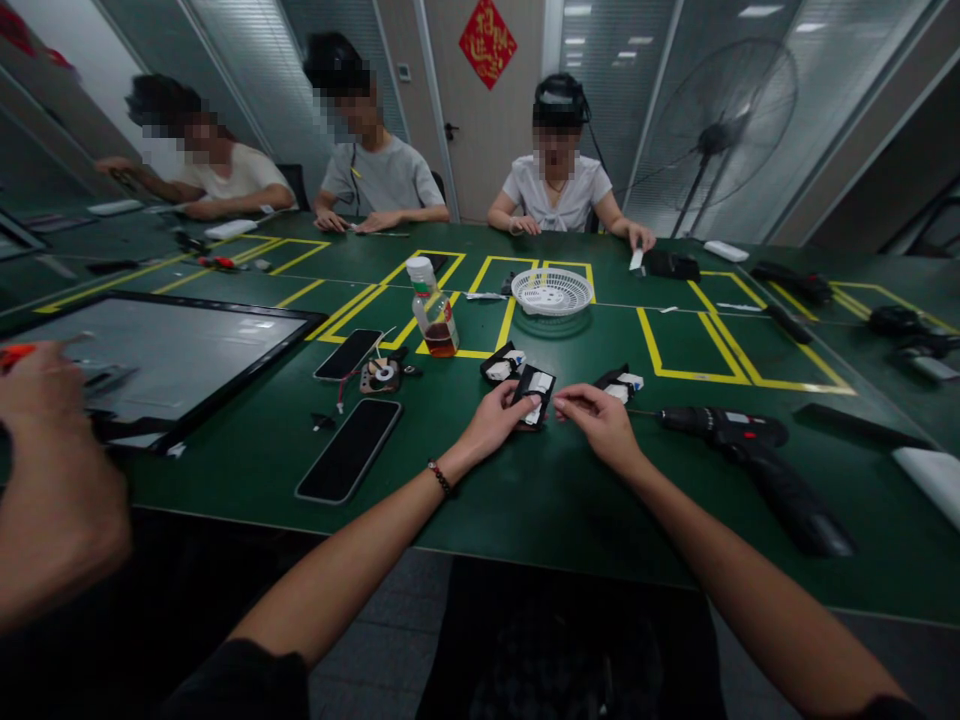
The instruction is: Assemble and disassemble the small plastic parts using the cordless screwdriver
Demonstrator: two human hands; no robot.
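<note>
My left hand (491,422) grips a small flat black case (541,381) with white patches on its face, thumb on top, just above the green table. Close to its right edge, my right hand (606,425) has thumb and forefinger pinched together; whatever lies between them is too small to make out. Two similar black pieces with crumpled white material lie just beyond: one black piece (495,366) behind my left hand, the other black piece (622,385) behind my right. A black power drill (750,440) rests on its side to the right, its bit pointing towards my right hand.
Left of me lie a phone (351,450), a second phone (349,354) and a small wired part (381,374). A bottle (436,318) and a white basket (551,291) stand farther back. A co-worker's hand (52,470) is over a framed panel (217,345). Several people sit opposite.
</note>
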